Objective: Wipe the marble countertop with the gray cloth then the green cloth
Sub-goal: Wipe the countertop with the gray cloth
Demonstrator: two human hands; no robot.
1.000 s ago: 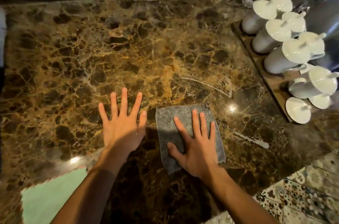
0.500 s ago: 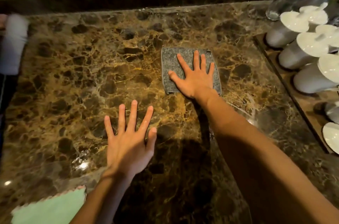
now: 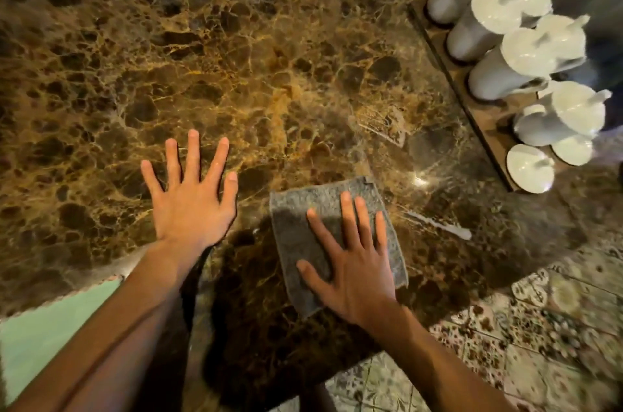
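A brown marble countertop (image 3: 236,57) fills the view. The gray cloth (image 3: 296,222) lies flat near its front edge. My right hand (image 3: 350,259) presses flat on the cloth, fingers spread and pointing away from me. To the left of the cloth my left hand (image 3: 194,199) rests flat on the bare marble with its fingers apart and nothing in it. The green cloth (image 3: 43,337) lies at the counter's front left corner, partly behind my left forearm.
A wooden tray (image 3: 451,74) with several white lidded jars (image 3: 526,54) stands along the counter's right side. Wet streaks (image 3: 435,226) shine on the marble right of the gray cloth. Patterned floor tiles (image 3: 539,344) show past the front edge at the lower right.
My right hand has drawn the gray cloth from the far middle of the counter back to the front edge. My left hand stays flat on the marble.
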